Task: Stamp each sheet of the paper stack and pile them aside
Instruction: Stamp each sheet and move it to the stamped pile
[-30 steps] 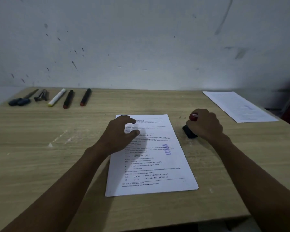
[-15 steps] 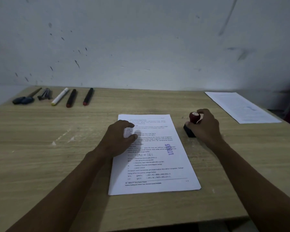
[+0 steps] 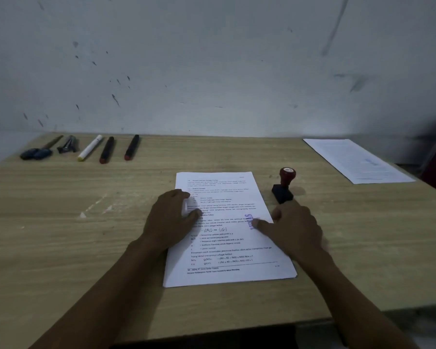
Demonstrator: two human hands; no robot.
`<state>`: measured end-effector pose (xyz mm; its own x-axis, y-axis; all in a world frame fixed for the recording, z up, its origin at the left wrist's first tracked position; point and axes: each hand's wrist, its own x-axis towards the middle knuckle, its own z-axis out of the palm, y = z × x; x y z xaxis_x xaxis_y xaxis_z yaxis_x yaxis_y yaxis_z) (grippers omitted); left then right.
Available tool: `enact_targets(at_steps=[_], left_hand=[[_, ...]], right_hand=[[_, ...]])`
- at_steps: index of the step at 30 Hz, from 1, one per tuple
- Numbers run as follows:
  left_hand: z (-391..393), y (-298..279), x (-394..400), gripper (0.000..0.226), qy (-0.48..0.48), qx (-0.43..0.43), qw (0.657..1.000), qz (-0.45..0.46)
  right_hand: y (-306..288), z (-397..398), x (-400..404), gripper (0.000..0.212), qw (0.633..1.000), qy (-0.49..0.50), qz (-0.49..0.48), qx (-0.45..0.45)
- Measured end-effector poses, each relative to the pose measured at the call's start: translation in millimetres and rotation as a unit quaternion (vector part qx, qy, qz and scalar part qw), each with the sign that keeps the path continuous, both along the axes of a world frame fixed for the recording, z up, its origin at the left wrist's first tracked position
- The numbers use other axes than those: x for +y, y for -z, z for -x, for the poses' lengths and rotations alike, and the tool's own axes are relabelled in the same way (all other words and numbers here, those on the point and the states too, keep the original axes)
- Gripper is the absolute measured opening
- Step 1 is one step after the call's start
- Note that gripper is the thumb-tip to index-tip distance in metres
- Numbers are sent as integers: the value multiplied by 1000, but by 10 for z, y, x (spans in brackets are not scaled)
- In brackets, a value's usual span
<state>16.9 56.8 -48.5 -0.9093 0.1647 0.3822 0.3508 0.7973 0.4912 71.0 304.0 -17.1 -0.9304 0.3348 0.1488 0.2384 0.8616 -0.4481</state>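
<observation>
Resting on the stack (image 3: 227,230) at the tabletop's (image 3: 61,235) centre, the left hand (image 3: 170,220) lies with its fingers (image 3: 184,195) loosely curled over the left part of the top sheet, gripping nothing. The right hand (image 3: 293,227) lies at the stack's right edge, one finger extended onto the blue stamp mark (image 3: 249,221), the hand holding nothing; its outline is blurred. The stamp (image 3: 283,185) stands upright just beyond that hand, apart from it, beside the stack. A stamped sheet (image 3: 358,159) lies at the far right corner. Three markers (image 3: 106,148) and two tools (image 3: 48,149) lie along the far left edge, near the wall (image 3: 212,59).
</observation>
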Motion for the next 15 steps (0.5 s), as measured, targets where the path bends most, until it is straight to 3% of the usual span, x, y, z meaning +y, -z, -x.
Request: enact_targets(at_steps=[7,15], left_hand=[[-16,19,-8,41,-9,-2,1000,5],[-38,21,-25,39,2,19,999,-28]], right_hand=[[14,-3,-67,25,987,39,138,66],[51,-12,-45,15,975,38,189,112]])
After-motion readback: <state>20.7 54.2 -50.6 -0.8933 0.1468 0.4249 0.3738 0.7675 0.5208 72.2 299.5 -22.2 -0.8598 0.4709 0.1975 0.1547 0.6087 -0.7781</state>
